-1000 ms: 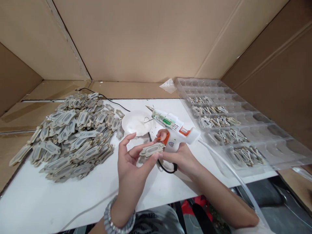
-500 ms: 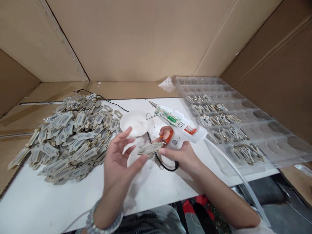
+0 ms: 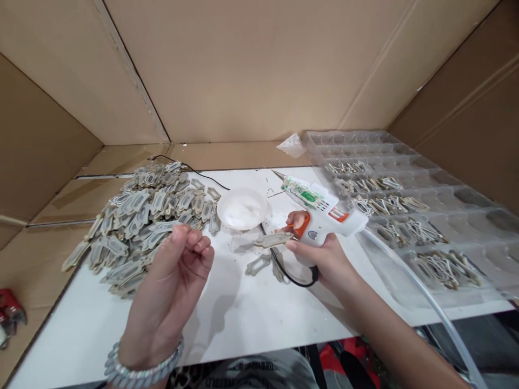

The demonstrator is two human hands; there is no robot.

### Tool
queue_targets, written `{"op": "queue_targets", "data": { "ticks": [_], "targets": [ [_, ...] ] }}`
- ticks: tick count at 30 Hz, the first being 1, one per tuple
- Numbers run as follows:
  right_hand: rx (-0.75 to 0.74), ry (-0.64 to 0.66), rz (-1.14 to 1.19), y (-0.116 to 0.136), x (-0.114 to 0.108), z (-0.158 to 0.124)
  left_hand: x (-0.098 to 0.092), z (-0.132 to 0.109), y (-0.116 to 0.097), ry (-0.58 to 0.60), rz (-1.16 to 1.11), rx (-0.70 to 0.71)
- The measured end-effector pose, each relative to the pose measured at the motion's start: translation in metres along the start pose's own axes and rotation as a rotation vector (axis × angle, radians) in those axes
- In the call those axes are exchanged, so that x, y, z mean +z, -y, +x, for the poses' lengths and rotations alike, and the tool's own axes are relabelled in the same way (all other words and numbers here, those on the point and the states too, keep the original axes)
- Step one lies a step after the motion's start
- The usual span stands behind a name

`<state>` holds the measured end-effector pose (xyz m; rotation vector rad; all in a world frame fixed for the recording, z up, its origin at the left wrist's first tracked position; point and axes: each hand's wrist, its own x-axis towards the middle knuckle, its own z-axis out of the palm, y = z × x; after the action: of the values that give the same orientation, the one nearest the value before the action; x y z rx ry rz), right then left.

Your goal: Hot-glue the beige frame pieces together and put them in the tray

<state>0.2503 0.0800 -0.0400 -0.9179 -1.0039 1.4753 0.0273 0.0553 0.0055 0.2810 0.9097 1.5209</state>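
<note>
My right hand (image 3: 310, 243) is wrapped round a white hot glue gun (image 3: 320, 208) with an orange trigger, its metal nozzle pointing up and to the left. Between the same hand's fingers is a flat grey frame-shaped piece (image 3: 272, 239), held out to the left of the grip. My left hand (image 3: 174, 275) is raised in front of the heap of similar grey pieces (image 3: 133, 216), fingers curled in against the thumb. Whatever those fingers may hold is hidden. A couple of loose frame pieces (image 3: 259, 263) lie on the white table (image 3: 259, 319) below the glue gun.
A shallow white dish (image 3: 242, 209) with white material stands mid-table. On the right, a clear compartment tray (image 3: 405, 237) holds rows of small pieces. A black cable (image 3: 290, 278) loops under the glue gun; a pale hose (image 3: 421, 294) trails right. Cardboard walls (image 3: 259, 70) surround the table.
My left hand has moved left, away from the frame piece, and its spread fingers have curled closed. My right hand keeps the glue gun and frame piece. The view has shifted left.
</note>
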Motion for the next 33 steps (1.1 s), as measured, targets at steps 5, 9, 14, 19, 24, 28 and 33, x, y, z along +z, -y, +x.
{"op": "queue_targets", "data": {
  "ticks": [5,9,14,19,24,28,33],
  "targets": [
    [0.007,0.013,0.036,0.001,0.001,-0.001,-0.001,0.003,-0.001,-0.088,-0.005,-0.067],
    [0.017,0.018,0.066,0.002,0.002,-0.001,0.0,0.003,-0.001,-0.019,0.037,-0.079],
    [-0.004,0.015,0.046,0.002,0.003,-0.001,0.002,0.005,0.002,0.086,0.257,0.145],
    [0.01,0.002,0.023,0.003,0.003,-0.002,-0.003,0.014,0.007,0.127,0.557,0.278],
    [-0.007,0.013,0.023,0.003,0.002,-0.002,-0.011,0.019,0.01,0.082,0.786,0.404],
    [-0.012,0.011,0.019,0.002,0.001,-0.002,-0.007,0.017,0.008,0.126,0.9,0.527],
    [-0.013,0.045,-0.008,0.001,0.001,-0.002,0.005,0.018,0.014,0.412,1.158,0.49]
  ]
}}
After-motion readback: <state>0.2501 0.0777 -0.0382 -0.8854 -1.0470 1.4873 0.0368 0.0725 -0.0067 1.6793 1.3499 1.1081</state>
